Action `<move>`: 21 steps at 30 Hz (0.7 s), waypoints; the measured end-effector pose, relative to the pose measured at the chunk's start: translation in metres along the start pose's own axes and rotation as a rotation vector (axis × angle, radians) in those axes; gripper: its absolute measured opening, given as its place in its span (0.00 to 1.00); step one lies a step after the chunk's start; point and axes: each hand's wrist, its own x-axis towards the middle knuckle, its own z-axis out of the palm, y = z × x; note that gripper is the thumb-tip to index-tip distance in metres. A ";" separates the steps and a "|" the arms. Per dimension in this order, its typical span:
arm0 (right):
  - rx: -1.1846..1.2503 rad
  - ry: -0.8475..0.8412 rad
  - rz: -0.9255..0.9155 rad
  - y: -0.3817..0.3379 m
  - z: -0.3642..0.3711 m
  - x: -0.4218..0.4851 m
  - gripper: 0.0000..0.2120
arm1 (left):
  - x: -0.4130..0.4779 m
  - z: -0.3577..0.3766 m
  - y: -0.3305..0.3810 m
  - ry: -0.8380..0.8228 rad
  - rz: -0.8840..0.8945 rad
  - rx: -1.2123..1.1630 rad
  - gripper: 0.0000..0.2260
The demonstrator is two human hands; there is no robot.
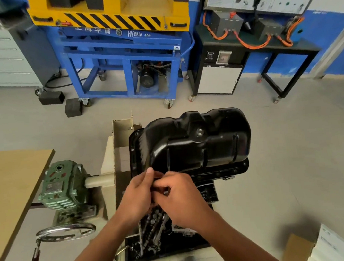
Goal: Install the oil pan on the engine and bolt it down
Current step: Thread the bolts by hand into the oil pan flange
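resting long-axis left to right on the engine, the oil pan lay just beyond the left hand and right hand, curled together at its near flange (pinching what, i could not tell).

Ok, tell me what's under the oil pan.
The pan sits on the dark engine, which shows only below the near flange. The left hand and right hand cover the flange's near-left part; the pan hides the engine's top face.

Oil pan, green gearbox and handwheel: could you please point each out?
oil pan (198, 146), head view, glossy side wall.
green gearbox (63, 185), head view, ribbed housing.
handwheel (86, 228), head view, chrome rim.
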 end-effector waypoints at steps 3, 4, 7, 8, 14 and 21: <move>0.038 -0.020 0.044 0.015 -0.026 -0.010 0.08 | 0.001 0.035 -0.007 0.017 -0.035 -0.046 0.22; 0.084 -0.001 0.053 0.020 -0.033 -0.014 0.07 | 0.003 0.044 -0.008 0.005 -0.057 -0.071 0.23; 0.299 0.153 0.074 0.043 -0.051 -0.027 0.07 | 0.011 0.067 -0.010 -0.047 -0.125 -0.131 0.24; 0.357 0.237 0.074 0.054 -0.055 -0.032 0.08 | 0.015 0.072 -0.012 -0.056 -0.134 -0.129 0.23; 0.125 0.524 0.084 0.127 -0.061 -0.035 0.06 | 0.028 0.090 -0.031 -0.028 -0.237 -0.080 0.13; -0.034 0.482 0.055 0.145 -0.035 -0.019 0.09 | 0.036 0.081 -0.033 -0.039 -0.387 -0.033 0.12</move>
